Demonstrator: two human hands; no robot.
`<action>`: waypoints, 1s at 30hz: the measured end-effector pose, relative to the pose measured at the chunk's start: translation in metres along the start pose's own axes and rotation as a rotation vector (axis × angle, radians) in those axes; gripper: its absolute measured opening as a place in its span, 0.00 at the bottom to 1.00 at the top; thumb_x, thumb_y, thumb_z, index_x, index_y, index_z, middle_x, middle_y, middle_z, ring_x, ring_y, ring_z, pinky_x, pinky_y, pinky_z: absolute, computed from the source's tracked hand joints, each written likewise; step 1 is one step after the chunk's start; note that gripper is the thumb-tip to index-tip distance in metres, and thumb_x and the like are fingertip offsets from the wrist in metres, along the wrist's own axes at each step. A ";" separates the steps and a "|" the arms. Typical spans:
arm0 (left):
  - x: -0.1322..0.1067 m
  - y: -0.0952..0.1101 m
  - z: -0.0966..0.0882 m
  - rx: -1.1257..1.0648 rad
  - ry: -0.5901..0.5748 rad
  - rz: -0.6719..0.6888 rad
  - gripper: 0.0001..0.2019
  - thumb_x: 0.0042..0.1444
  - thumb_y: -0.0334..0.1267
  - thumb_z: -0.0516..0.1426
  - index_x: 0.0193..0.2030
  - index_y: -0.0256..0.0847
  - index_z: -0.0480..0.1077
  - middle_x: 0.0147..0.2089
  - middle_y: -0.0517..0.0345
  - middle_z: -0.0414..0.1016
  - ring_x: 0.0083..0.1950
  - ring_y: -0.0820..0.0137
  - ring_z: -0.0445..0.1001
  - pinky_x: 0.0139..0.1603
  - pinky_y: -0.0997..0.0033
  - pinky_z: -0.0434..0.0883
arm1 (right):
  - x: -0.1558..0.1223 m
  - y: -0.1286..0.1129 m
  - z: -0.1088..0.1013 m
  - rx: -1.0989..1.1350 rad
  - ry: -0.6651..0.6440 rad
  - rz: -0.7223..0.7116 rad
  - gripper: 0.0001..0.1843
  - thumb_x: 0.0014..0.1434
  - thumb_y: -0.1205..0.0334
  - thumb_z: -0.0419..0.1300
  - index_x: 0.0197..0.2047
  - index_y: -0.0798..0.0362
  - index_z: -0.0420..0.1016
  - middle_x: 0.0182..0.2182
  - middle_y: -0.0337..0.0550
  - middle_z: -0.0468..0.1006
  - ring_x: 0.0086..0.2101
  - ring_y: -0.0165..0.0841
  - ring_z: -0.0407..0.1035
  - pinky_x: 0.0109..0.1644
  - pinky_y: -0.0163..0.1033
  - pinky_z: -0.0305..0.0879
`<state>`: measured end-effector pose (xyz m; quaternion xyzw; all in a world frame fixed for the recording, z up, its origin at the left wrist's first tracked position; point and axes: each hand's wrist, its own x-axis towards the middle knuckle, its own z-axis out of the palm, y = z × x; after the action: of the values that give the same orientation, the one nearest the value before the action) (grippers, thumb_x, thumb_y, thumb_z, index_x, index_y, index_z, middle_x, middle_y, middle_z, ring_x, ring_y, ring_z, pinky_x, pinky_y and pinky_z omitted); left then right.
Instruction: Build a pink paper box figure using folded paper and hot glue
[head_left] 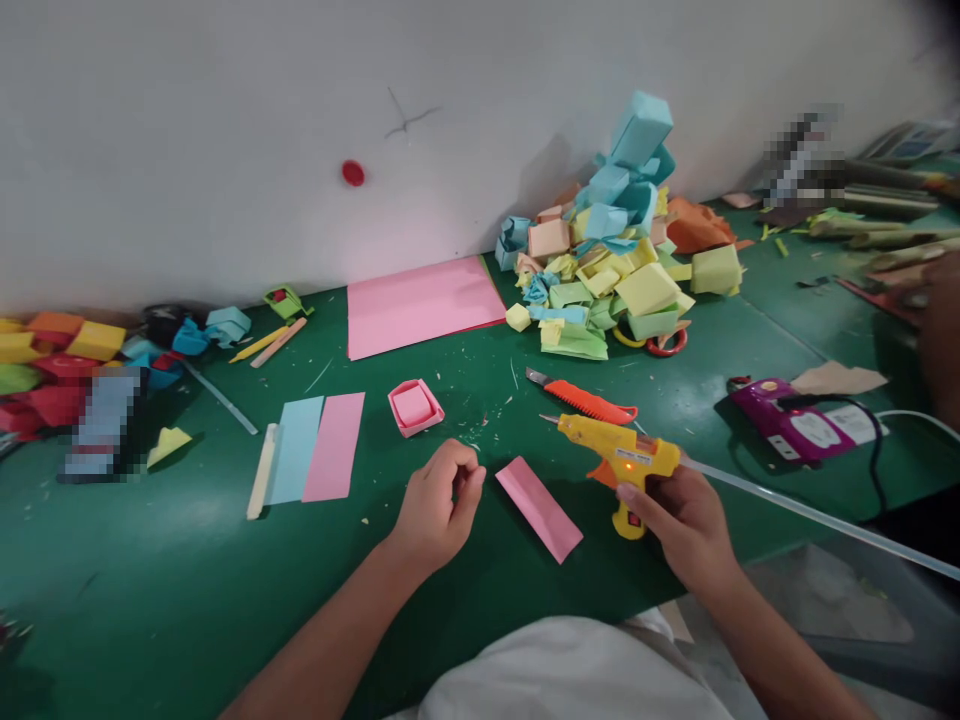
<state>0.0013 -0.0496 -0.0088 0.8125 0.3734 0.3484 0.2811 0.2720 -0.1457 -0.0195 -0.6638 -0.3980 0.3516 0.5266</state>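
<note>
My right hand [690, 520] grips a yellow glue gun [619, 450] by its handle. The nozzle points left, a small light glows on its side, and a long clear glue stick [810, 510] trails from its back. Fingers curled, my left hand [441, 505] is closed just above the green table; whatever it holds, if anything, is hidden. Between the hands lies a folded pink paper strip [538, 508]. Beyond my left hand sits a small pink folded paper box [415, 407]. An orange utility knife [589, 398] with its blade out rests behind the glue gun.
Blue paper [296, 450] and pink paper [335, 447] lie left, beside a pale stick [262, 472]. Pink sheets [424, 305] lie by the wall. A heap of folded paper [607, 260] covers scissors [666, 343]. Right is a purple corded device [806, 420]; someone's arm [941, 330] shows at the edge.
</note>
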 end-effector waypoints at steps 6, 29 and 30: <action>-0.001 0.001 0.001 -0.018 -0.002 -0.015 0.05 0.69 0.34 0.50 0.39 0.43 0.61 0.32 0.65 0.63 0.28 0.74 0.63 0.30 0.74 0.62 | -0.028 -0.002 -0.010 -0.087 -0.099 -0.003 0.23 0.58 0.49 0.67 0.54 0.49 0.75 0.36 0.44 0.81 0.23 0.33 0.72 0.23 0.36 0.71; 0.004 -0.005 0.002 0.163 0.034 0.174 0.06 0.70 0.36 0.57 0.42 0.43 0.75 0.39 0.59 0.77 0.40 0.72 0.77 0.41 0.75 0.71 | -0.042 -0.006 -0.010 -0.297 -0.212 -0.078 0.23 0.65 0.47 0.62 0.60 0.47 0.72 0.49 0.49 0.83 0.41 0.42 0.80 0.39 0.40 0.77; 0.004 -0.006 0.003 0.185 0.045 0.185 0.06 0.69 0.36 0.58 0.44 0.43 0.77 0.40 0.59 0.78 0.41 0.72 0.77 0.42 0.74 0.72 | -0.041 -0.010 -0.008 -0.247 -0.159 -0.016 0.25 0.63 0.46 0.64 0.59 0.48 0.73 0.47 0.49 0.84 0.40 0.42 0.80 0.38 0.39 0.77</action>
<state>0.0032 -0.0433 -0.0129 0.8578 0.3335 0.3553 0.1633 0.2594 -0.1844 -0.0066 -0.6904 -0.4837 0.3473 0.4107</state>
